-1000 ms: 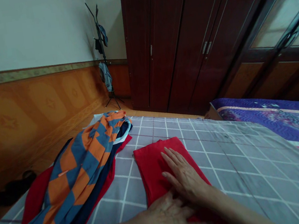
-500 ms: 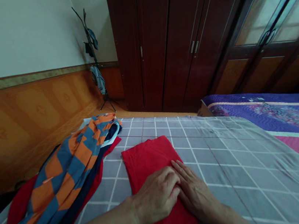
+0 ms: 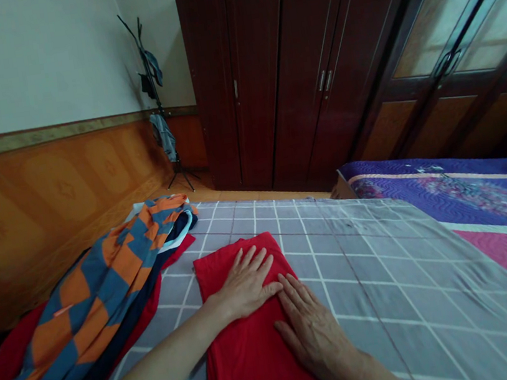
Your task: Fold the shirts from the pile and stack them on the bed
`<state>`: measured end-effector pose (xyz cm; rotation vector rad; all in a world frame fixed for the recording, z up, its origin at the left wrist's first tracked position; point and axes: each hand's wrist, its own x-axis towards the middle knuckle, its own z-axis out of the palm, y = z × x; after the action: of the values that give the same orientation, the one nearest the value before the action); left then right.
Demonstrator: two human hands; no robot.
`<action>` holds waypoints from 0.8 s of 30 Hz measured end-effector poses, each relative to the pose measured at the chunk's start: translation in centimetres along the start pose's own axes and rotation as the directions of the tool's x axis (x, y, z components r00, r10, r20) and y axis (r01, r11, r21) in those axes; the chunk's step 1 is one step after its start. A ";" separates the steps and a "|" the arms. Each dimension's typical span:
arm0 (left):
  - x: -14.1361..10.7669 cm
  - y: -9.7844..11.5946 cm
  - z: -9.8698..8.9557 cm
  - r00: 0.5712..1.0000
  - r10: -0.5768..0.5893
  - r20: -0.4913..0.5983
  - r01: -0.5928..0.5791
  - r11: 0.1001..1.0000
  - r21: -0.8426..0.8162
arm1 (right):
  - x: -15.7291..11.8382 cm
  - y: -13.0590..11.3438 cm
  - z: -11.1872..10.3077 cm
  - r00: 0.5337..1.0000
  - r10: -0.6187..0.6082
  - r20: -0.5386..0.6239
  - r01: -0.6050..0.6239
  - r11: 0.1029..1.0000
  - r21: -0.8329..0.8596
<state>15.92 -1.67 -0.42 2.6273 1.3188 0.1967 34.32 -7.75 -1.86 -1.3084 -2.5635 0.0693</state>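
Note:
A folded red cloth (image 3: 253,360) lies on a grey bedsheet with white grid lines (image 3: 366,287). My left hand (image 3: 248,284) rests flat on the upper part of the cloth, its fingers spread. At the cloth's right edge my right hand (image 3: 309,320) lies palm down with fingers stretched out, its fingertips close to my left thumb. Neither hand grips anything.
Orange and blue checked clothing (image 3: 102,293) is piled on the left of the bed over dark and red garments. Beyond stand a coat rack (image 3: 158,96) and a dark red wardrobe (image 3: 261,76). A purple and pink cover (image 3: 470,191) is at right.
My left hand has moved up and left, away from my right hand, and its curled fingers have opened flat on the cloth. The view has shifted slightly.

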 end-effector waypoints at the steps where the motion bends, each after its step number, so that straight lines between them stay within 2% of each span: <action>1: 0.0 0.0 -0.1 1.000 -0.005 0.004 0.005 1.000 0.000 | 0.0 0.0 0.1 1.000 -0.001 -0.006 0.001 1.000 0.004; 5: 0.1 -1.5 -0.7 0.998 0.002 0.069 -0.003 1.000 0.007 | 0.0 0.1 0.0 1.000 -0.007 0.004 0.007 1.000 0.007; 7: -0.2 -2.7 -1.2 0.993 -0.098 0.070 0.095 0.994 0.048 | 0.1 0.0 -0.2 1.000 -0.001 0.021 0.001 1.000 -0.007; 10: -0.6 -3.7 -1.9 0.973 -0.233 0.001 0.232 0.968 0.095 | 0.1 -0.1 -0.4 0.999 0.007 0.039 -0.006 1.000 -0.021; 12: -0.7 -3.2 -2.1 0.985 -0.167 -0.038 0.169 0.983 0.075 | 0.1 0.0 -0.3 0.999 0.006 0.039 -0.005 1.000 -0.023; 15: -0.5 -1.3 -2.1 0.995 0.069 -0.069 -0.069 0.998 0.004 | -0.1 0.2 0.1 1.000 -0.005 0.014 0.005 1.000 -0.015; 16: -0.3 -0.7 -2.0 0.990 0.102 -0.097 -0.103 0.995 -0.011 | -0.1 0.3 0.3 1.000 -0.008 0.003 0.008 1.000 -0.011; 20: 0.1 0.2 -1.4 0.973 0.004 -0.231 -0.010 1.000 -0.027 | -0.2 0.5 0.7 0.999 -0.015 -0.028 0.015 1.000 -0.006; 24: 0.1 -0.2 -1.1 0.960 -0.039 -0.277 0.030 0.999 -0.038 | -0.2 0.6 0.8 0.999 -0.023 -0.044 0.022 1.000 -0.018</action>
<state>15.60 -1.38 0.65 2.6186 1.4279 0.5973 34.68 -7.53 -2.79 -1.2726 -2.5467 0.0129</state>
